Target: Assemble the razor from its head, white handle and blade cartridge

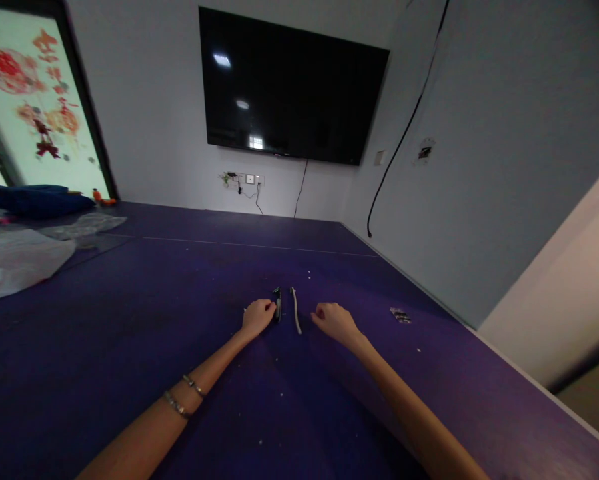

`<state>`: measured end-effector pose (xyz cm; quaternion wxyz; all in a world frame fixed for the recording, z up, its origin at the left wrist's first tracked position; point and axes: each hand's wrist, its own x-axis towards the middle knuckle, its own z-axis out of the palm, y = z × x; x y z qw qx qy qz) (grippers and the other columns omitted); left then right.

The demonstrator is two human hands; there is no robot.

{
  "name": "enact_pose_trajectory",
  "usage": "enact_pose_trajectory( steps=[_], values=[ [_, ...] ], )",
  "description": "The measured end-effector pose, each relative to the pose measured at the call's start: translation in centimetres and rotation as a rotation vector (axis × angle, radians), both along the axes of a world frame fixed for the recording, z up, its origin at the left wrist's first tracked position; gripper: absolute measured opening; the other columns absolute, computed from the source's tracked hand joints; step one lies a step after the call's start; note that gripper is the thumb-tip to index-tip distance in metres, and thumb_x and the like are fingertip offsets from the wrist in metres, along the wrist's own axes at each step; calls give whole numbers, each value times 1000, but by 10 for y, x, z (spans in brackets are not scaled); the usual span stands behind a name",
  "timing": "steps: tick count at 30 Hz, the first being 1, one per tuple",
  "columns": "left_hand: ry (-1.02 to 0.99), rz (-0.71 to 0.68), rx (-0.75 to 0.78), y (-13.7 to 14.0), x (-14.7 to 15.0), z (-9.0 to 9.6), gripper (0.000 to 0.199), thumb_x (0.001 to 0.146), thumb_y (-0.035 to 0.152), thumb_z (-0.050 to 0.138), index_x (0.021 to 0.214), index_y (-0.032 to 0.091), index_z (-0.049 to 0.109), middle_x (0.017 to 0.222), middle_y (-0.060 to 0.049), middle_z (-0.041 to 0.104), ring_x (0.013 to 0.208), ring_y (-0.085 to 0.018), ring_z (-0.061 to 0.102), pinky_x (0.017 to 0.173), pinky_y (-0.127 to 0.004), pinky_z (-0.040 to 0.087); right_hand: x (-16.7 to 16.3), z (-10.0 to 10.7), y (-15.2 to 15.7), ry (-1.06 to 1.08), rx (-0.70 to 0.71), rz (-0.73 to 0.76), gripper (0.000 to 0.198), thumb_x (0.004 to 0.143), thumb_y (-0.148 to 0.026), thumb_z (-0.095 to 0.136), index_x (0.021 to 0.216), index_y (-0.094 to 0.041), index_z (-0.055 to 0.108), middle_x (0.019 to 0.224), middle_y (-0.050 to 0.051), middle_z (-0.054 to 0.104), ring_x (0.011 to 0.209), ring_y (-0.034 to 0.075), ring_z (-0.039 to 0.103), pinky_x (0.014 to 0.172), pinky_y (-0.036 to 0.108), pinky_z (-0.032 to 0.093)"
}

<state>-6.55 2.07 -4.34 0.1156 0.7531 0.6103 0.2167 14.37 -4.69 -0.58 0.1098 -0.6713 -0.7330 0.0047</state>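
Note:
My left hand (259,316) is closed, its thumb side against a small narrow object (279,308), dark with a pale, shiny part. The object's kind is too small to make out. Just right of it, apart from both hands, a thin pale strip (296,312) with a dark far end lies lengthwise on the purple surface (204,400). Farther right, my right hand (333,322) is held with its fingers curled in. Whether anything is inside those fingers is hidden.
A small crumpled silvery piece (400,315) lies to the right. Clear plastic sheeting (24,260) and dark blue cloth (37,200) are at the left. Beyond the surface, a television (292,87) hangs on the wall, and a black cable (404,133) dangles on the right.

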Motion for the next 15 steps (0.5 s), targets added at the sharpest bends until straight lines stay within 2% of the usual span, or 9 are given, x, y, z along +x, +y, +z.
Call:
enact_pose_trajectory(
  steps=[3,7,11,15],
  values=[
    [-35,9,-18,2,-1,-1,38,86,36,34,68,18,63,71,-4,64,67,-15,57,54,-22,29,49,5,5,36,51,68,23,78,-26,50,93,-17,64,98,7,63,91,18,58,77,25,41],
    [-53,4,-22,3,-2,0,37,85,35,34,65,17,61,67,-3,62,62,-13,55,52,-22,26,128,5,13,-12,89,75,39,68,-13,53,106,-13,61,111,11,59,107,21,50,94,30,32],
    [-53,-28,-10,3,-3,1,39,85,35,33,61,18,58,63,-2,59,61,-13,53,51,-22,25,196,2,16,-72,16,-13,51,62,-10,54,113,-10,58,120,15,55,115,24,46,98,35,28],
    [-54,-30,-22,3,-3,2,38,84,36,33,60,18,56,61,-1,58,60,-13,53,50,-22,24,232,-1,12,-85,-113,-88,48,62,-13,53,108,-15,62,115,14,60,111,26,51,95,38,31]
  ],
)
